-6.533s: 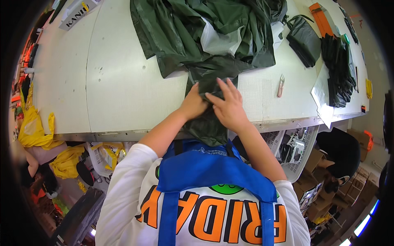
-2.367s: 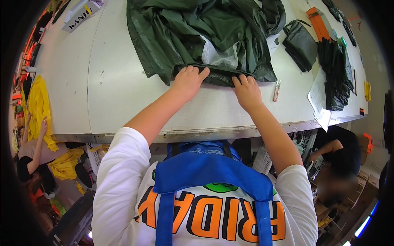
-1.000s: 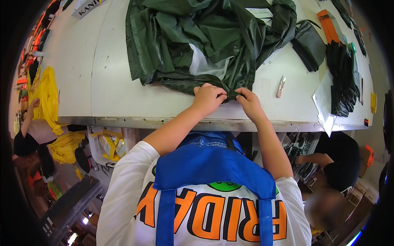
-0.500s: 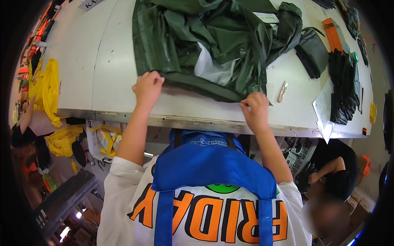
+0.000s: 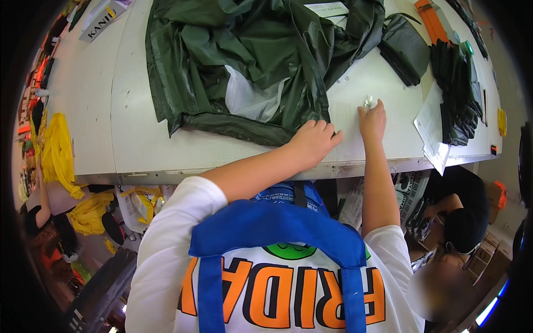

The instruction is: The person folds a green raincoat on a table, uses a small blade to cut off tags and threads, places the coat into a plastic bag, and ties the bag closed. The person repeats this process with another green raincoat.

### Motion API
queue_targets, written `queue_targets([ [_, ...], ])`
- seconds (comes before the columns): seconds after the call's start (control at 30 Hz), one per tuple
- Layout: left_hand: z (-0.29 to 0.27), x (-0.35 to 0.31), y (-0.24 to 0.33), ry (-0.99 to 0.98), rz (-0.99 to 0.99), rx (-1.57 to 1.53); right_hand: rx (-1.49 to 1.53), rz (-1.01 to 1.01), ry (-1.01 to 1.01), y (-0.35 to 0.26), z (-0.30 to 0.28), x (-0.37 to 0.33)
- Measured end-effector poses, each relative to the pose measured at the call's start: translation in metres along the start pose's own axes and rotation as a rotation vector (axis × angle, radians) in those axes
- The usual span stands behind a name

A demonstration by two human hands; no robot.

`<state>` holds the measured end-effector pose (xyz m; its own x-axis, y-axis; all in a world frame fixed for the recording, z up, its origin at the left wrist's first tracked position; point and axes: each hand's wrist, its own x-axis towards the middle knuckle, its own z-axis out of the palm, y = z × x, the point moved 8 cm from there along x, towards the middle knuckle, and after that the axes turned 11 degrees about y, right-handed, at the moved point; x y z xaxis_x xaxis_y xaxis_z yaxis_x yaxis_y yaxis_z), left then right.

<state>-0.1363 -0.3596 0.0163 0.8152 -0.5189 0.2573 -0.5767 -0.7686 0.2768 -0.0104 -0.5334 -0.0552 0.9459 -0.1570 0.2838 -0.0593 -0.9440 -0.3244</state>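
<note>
A dark green coated garment [image 5: 255, 41] with a patch of white mesh lining [image 5: 252, 97] is spread, rumpled, on the table. My left hand [image 5: 315, 143] reaches across to the garment's near right corner, its fingers curled on the hem. To the right of that corner, my right hand [image 5: 372, 119] is closed around small thread snips [image 5: 368, 101], whose metal tip shows beyond the fingers. The rest of the snips is hidden by the hand.
On the right lie a folded dark green pouch [image 5: 406, 51], a bundle of dark strips [image 5: 458, 91], paper sheets [image 5: 432, 125] and an orange box [image 5: 430, 21]. Yellow fabric [image 5: 58, 150] hangs over the left edge. A co-worker [image 5: 463, 208] is at the lower right, below the table edge.
My left hand has left the hem's left end and crossed to its right corner. My right hand has let go of that corner and picked up the snips. The garment appears further left.
</note>
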Motion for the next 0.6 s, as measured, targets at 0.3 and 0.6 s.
queue_targets([
  [0.3, 0.013, 0.003, -0.008, 0.006, -0.002, -0.1, 0.639, 0.358, -0.376, 0.003, -0.001, -0.026],
  [0.6, -0.069, -0.03, -0.003, 0.292, -0.119, -0.266, 1.043, 0.233, -0.499, -0.07, -0.061, -0.076],
])
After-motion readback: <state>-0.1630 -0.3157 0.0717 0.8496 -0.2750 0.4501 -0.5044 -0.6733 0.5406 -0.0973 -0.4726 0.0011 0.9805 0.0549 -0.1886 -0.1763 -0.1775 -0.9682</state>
